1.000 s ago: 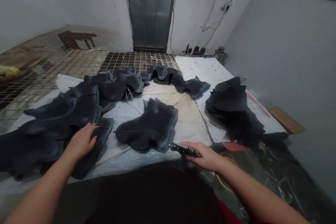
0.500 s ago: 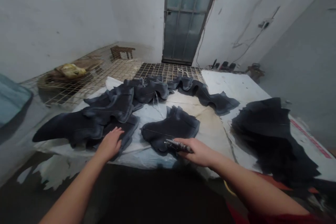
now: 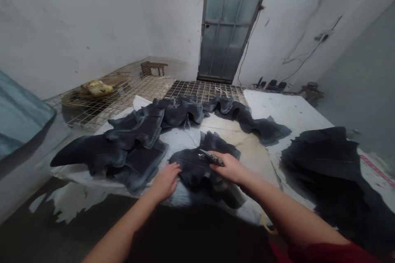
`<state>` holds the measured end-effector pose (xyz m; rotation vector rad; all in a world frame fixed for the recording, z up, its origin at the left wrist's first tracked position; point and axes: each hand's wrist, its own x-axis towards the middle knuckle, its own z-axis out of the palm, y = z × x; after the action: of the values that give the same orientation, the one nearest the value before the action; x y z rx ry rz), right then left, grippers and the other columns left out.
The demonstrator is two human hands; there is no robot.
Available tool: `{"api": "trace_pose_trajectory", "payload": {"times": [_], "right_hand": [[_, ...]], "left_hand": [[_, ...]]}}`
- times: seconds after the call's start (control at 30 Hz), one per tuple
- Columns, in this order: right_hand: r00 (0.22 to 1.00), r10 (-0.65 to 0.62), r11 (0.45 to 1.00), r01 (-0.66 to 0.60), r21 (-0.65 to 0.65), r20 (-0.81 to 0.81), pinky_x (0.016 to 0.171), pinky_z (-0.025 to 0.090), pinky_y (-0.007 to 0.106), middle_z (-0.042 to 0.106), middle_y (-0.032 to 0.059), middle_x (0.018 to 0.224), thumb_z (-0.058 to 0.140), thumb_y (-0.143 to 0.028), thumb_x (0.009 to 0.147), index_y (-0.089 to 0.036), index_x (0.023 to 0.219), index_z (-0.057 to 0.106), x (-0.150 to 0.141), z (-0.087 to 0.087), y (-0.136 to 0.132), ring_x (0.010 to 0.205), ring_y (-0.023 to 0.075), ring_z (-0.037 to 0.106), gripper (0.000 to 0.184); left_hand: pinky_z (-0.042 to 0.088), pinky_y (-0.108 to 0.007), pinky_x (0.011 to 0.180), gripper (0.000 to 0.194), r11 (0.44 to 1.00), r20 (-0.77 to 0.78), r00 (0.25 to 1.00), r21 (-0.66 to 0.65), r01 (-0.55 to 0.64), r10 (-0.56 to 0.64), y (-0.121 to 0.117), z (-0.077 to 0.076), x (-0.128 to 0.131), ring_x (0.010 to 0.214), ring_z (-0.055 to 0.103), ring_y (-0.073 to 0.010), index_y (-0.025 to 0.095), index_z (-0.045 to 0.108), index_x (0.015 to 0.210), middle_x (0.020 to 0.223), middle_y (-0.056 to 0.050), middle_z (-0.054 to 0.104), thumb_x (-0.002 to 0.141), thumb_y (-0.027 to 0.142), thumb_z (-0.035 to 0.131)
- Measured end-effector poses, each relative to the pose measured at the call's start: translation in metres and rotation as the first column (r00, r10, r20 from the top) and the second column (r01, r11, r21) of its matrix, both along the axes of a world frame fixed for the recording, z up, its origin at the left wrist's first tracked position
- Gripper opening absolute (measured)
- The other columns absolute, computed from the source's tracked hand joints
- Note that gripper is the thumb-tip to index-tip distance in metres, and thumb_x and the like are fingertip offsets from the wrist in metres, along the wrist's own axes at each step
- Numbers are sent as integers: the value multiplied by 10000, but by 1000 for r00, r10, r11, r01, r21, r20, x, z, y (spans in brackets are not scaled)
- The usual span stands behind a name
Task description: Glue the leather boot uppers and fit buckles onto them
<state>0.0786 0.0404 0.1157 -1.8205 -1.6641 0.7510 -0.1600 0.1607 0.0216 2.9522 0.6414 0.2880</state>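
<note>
A dark, boot-shaped cut piece [image 3: 193,163] with a stitched line lies in front of me, seemingly on top of others like it. My left hand [image 3: 167,178] is at its left tip, fingers stretched out and blurred; whether they touch it I cannot tell. My right hand [image 3: 230,168] is closed round a spray gun [image 3: 212,158], whose nozzle points left above the piece. A blurred, cup-like shape hangs below that hand. To the left, similar dark pieces [image 3: 142,160] overlap in a pile with greyish edges.
More dark pieces [image 3: 262,127] curve along the far side of the white-covered table [image 3: 271,102]. A tall dark stack [image 3: 324,160] stands at the right. Behind are a wire mesh [image 3: 191,89] and a barred door [image 3: 226,28]. A pale blue cloth [image 3: 21,111] hangs at left.
My left hand has moved right, from the left pile to the tip of the middle piece. The spray gun has risen slightly over that piece. The view has shifted a little left.
</note>
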Motion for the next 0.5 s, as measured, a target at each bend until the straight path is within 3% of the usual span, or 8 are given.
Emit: {"api": "trace_pose_trajectory", "payload": {"times": [0.27, 0.33, 0.43, 0.5], "right_hand": [[973, -226, 974, 226, 9, 48, 801, 462, 345, 686, 50, 958, 503, -218, 729, -208, 1148, 561, 33, -18, -1, 904, 248, 623, 423], [964, -259, 966, 259, 8, 57, 803, 459, 357, 680, 68, 967, 493, -217, 732, -195, 1157, 552, 37, -19, 0, 910, 258, 619, 429], [952, -299, 954, 300, -13, 64, 836, 443, 393, 658, 95, 1028, 490, -227, 728, -179, 1188, 523, 46, -22, -3, 957, 281, 598, 464], [948, -318, 948, 318, -1, -5, 869, 431, 398, 643, 85, 1068, 497, -228, 714, -189, 1216, 494, 55, -26, -9, 991, 271, 586, 504]], "left_hand": [[418, -347, 938, 358, 914, -147, 902, -73, 399, -406, -32, -7, 103, 1134, 492, -241, 120, 558, 1083, 1184, -138, 563, 755, 257, 598], [440, -344, 884, 263, 897, -213, 871, -88, 433, -442, -35, -8, 121, 1075, 531, -238, 114, 593, 1034, 1101, -142, 607, 783, 181, 552], [471, -314, 725, 125, 894, -329, 832, -128, 429, -447, -35, -8, 136, 856, 612, -219, 113, 658, 797, 816, -121, 666, 759, 83, 542], [462, -304, 672, 99, 897, -385, 811, -163, 411, -441, -33, -5, 142, 783, 617, -216, 113, 652, 673, 729, -110, 658, 719, 67, 578]]}}
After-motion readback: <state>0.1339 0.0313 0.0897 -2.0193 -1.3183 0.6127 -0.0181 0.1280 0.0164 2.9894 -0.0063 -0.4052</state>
